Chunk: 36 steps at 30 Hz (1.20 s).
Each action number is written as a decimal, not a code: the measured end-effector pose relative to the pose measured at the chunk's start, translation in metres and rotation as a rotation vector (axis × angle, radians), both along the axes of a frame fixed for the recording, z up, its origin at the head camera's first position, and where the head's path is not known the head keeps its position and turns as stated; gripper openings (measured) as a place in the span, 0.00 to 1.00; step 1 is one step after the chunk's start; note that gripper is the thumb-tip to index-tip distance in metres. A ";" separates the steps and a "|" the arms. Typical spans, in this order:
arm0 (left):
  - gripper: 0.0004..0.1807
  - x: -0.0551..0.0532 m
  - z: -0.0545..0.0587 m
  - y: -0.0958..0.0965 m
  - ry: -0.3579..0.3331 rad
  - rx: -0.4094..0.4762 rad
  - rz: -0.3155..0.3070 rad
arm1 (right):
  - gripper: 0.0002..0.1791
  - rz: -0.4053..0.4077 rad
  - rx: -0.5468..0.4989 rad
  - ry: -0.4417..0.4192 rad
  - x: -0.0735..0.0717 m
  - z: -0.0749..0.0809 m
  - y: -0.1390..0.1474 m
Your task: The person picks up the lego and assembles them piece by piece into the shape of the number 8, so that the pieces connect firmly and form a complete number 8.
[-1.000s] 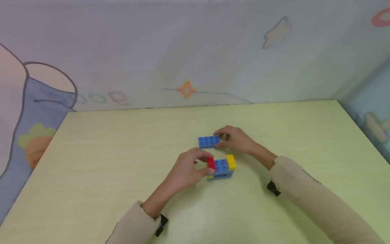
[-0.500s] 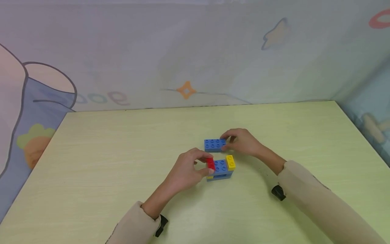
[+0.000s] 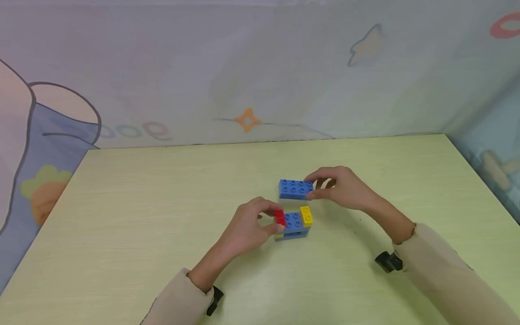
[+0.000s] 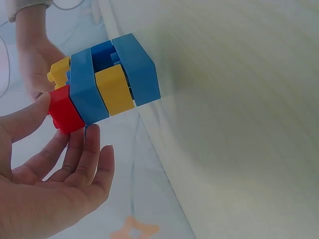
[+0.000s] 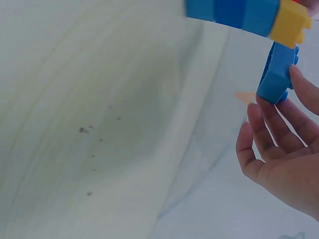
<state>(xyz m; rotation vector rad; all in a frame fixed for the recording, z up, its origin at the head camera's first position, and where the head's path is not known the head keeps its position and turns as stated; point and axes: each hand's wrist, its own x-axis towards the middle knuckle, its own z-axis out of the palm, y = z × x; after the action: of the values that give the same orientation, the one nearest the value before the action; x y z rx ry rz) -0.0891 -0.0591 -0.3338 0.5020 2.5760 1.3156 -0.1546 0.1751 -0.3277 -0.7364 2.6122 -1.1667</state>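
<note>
My left hand (image 3: 249,225) pinches a small red brick (image 3: 280,218) between thumb and fingers. That brick sits on the left end of a small stack, whose upper blue brick (image 4: 87,89) also bears a yellow brick (image 3: 306,216) at its right end. Lower down in the left wrist view, another yellow brick (image 4: 114,88) lies between the upper blue brick and a bottom blue brick (image 4: 137,69). Behind the stack, my right hand (image 3: 339,187) holds a loose blue eight-stud brick (image 3: 295,189) by its right end, tilted and raised over the table.
The pale wooden table (image 3: 162,203) carries the stack near its middle. A printed cloth backdrop (image 3: 183,67) rises along the far edge and both sides. Small dark specks (image 5: 84,130) dot the table in the right wrist view.
My right hand has moved right with the loose blue brick, then lifted it and tipped it. My left hand stays on the red brick, and the stack has hardly shifted.
</note>
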 end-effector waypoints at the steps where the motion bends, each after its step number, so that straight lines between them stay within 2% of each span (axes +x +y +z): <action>1: 0.16 0.000 0.000 0.000 0.001 -0.003 0.001 | 0.15 0.009 -0.009 0.005 0.002 0.003 0.001; 7: 0.16 0.000 0.000 0.000 -0.001 -0.012 0.002 | 0.15 0.079 -0.055 0.025 0.017 0.016 0.004; 15: 0.16 0.000 -0.001 0.001 0.010 -0.012 0.004 | 0.14 0.139 -0.080 0.037 0.029 0.014 0.004; 23: 0.15 0.000 -0.002 0.001 0.033 -0.010 -0.001 | 0.14 0.157 -0.092 0.065 0.032 0.010 0.002; 36: 0.17 0.002 -0.001 0.001 0.045 -0.048 0.015 | 0.15 0.158 -0.044 0.127 0.036 0.012 -0.002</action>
<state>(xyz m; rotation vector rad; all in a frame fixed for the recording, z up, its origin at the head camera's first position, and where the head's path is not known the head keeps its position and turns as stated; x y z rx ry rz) -0.0869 -0.0582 -0.3345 0.5102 2.6461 1.2572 -0.1186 0.1732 -0.3160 -1.0373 2.5784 -1.1708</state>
